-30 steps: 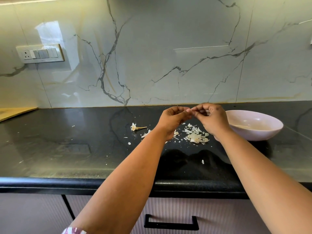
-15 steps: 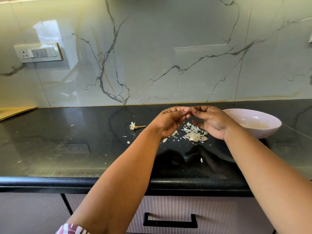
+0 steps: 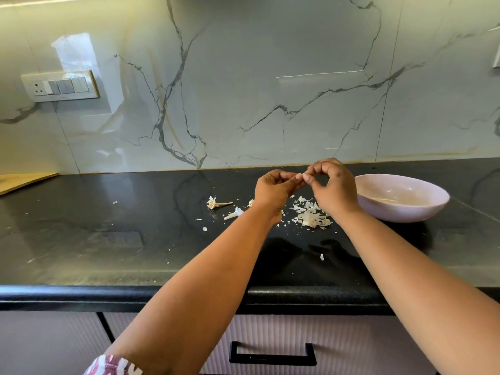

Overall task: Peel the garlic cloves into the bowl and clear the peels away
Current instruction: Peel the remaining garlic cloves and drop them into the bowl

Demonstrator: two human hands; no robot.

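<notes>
My left hand [image 3: 274,192] and my right hand [image 3: 334,189] meet fingertip to fingertip above the black counter [image 3: 108,239]. Between them they pinch a small pale garlic clove [image 3: 303,177], mostly hidden by the fingers. Under the hands lies a heap of white garlic peels [image 3: 311,215]. A pale pink bowl [image 3: 422,209] stands just right of my right hand; its contents are hard to make out. A garlic stem with its root end [image 3: 216,203] and another scrap of peel [image 3: 234,213] lie to the left of my left hand.
Tiny peel flecks are scattered across the counter, one near the front edge [image 3: 322,257]. A marble backsplash rises behind, with a switch plate [image 3: 61,86] at the left. A wooden board edge [image 3: 24,181] shows at far left. A drawer handle [image 3: 272,355] sits below the counter.
Both hands have stayed together over the peel heap, shifting slightly right and up. The right hand's fingers have curled round into a ring at the clove.
</notes>
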